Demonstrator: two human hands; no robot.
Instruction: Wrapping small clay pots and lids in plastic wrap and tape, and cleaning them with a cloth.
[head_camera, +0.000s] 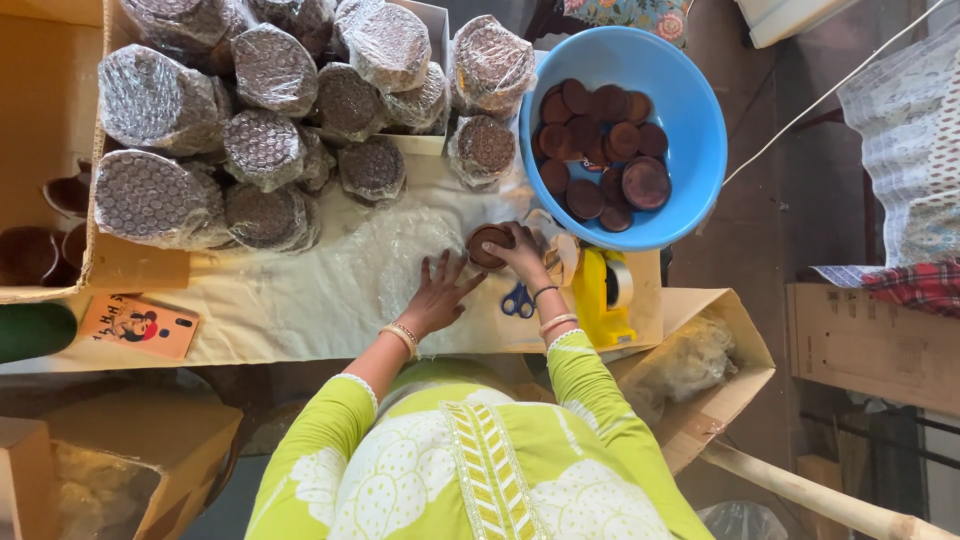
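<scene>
My right hand (522, 254) grips a small brown clay cup (487, 245) and holds it on a sheet of clear bubble wrap (385, 262) spread over the work table (290, 335). My left hand (439, 296) lies flat on the wrap just left of the cup, fingers spread. A blue plastic basin (690, 120) behind my right hand holds several brown clay cups and lids (600, 150). Blue-handled scissors (517, 300) lie between my wrists.
Several bubble-wrapped bundles (265, 150) are stacked in and around a cardboard box at the back left. A yellow tape dispenser (605, 295) stands right of my right hand. An open carton with packing filler (700, 370) sits at the right, and a small orange card (140, 325) lies at the left.
</scene>
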